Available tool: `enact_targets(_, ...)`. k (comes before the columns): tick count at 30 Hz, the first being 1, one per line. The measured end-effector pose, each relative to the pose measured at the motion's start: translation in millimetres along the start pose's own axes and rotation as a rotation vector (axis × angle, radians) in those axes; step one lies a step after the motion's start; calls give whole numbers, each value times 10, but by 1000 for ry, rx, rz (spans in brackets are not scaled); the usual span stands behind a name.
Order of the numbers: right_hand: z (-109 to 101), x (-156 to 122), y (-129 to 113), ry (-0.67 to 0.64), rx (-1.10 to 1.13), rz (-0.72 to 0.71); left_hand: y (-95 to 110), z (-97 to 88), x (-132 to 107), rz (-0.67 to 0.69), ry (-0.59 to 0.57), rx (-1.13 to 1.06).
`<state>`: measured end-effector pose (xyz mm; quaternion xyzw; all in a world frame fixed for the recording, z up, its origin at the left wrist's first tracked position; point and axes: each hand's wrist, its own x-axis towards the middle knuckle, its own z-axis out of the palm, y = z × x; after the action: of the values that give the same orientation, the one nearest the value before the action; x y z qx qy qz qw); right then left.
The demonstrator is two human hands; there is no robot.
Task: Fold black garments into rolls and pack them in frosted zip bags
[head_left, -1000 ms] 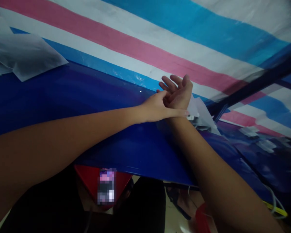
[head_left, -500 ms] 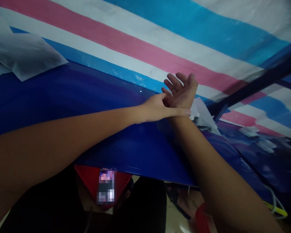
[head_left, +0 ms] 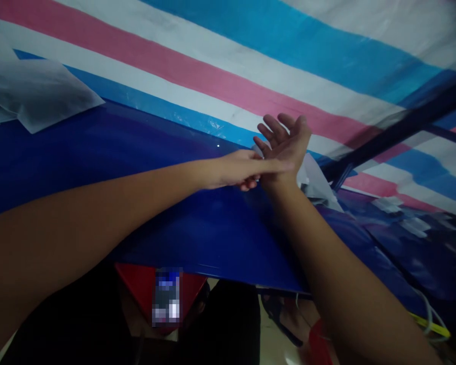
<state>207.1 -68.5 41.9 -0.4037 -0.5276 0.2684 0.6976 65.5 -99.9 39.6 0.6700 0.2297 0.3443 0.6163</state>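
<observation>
My right hand is held palm up above the far edge of a glossy dark blue sheet, its fingers spread and nothing in it. My left hand reaches across and lies against my right wrist. One of its fingers stretches out to the right and the others curl underneath; I see nothing in them. White paper scraps lie just behind and to the right of my right wrist, partly hidden by it.
A pink, white and blue striped tarp fills the background. A pale translucent sheet lies at the upper left. A dark bar slants across the right. Below the blue sheet's near edge are a red object and a sandalled foot.
My left hand has slid down from my right palm to the wrist, with one finger now stretched out. My right hand has risen slightly and stayed spread.
</observation>
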Motion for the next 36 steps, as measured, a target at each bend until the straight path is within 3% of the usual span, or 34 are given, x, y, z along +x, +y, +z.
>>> enact_targets(2,-67,64,5,56,83,0,158,-180,-6,7,19,-25)
enact_targets(6,-180,173,56,46,33,6,417,-597,-11,117,350,-103)
enact_targets(8,-194,191,81,28,6,14,412,-744,7,95,432,-122)
enact_targets(11,-161,169,87,29,17,33,241,-877,72,61,514,-104)
enact_targets(15,-79,95,67,11,-2,53,33,-1083,152,184,690,-74)
enact_targets(19,-10,4,55,6,-15,33,144,-1330,96,288,909,126)
enact_targets(22,7,-69,49,50,-73,-78,307,-1384,24,372,1008,336)
enact_targets(27,-29,-141,71,64,-277,-236,424,-1260,-31,504,927,577)
enact_targets(31,-44,-158,94,55,-290,-264,436,-1166,-194,435,778,825)
enact_targets(36,35,-275,94,44,-222,-246,375,-1187,-436,341,808,1045)
